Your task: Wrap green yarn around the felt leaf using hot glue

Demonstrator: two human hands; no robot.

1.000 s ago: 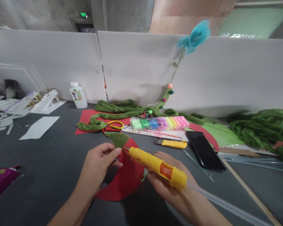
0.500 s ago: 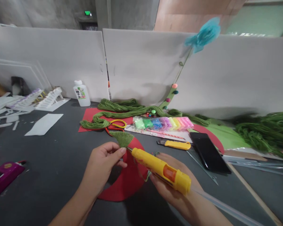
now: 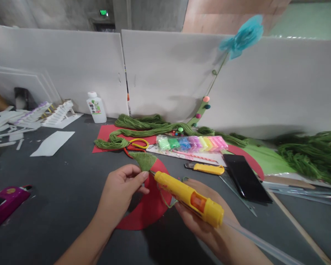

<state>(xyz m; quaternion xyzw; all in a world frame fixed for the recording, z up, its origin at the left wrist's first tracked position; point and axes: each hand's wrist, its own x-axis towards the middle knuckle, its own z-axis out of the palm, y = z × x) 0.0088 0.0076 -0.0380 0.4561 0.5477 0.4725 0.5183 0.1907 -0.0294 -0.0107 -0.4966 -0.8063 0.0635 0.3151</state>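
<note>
My left hand [image 3: 125, 187] pinches a red crescent-shaped card [image 3: 151, 208] between thumb and fingers, near its upper end. Green yarn [image 3: 145, 161] is wrapped closely over that end. In my right hand [image 3: 201, 206] is a yellow hot glue gun [image 3: 189, 197], with a long clear glue stick [image 3: 259, 241] sticking out of its back. The gun's nozzle points at the lower edge of the wrapped yarn, right by my left thumb; whether it touches cannot be made out. A loose strand of green yarn hangs beside my right fingers, which are partly hidden behind the gun.
Behind the card lie scissors [image 3: 138, 144], green yarn skeins [image 3: 143, 125] and packed coloured clay [image 3: 191, 142]. A yellow utility knife [image 3: 208, 169] and black phone [image 3: 245, 178] are to the right. A white bottle [image 3: 96, 107] stands by the partition; a purple tool [image 3: 11, 198] lies left.
Both hands keep nearly the same pose, with the nozzle still at the yarn edge. The crescent's lower part has risen slightly, and the whole view has shifted a little.
</note>
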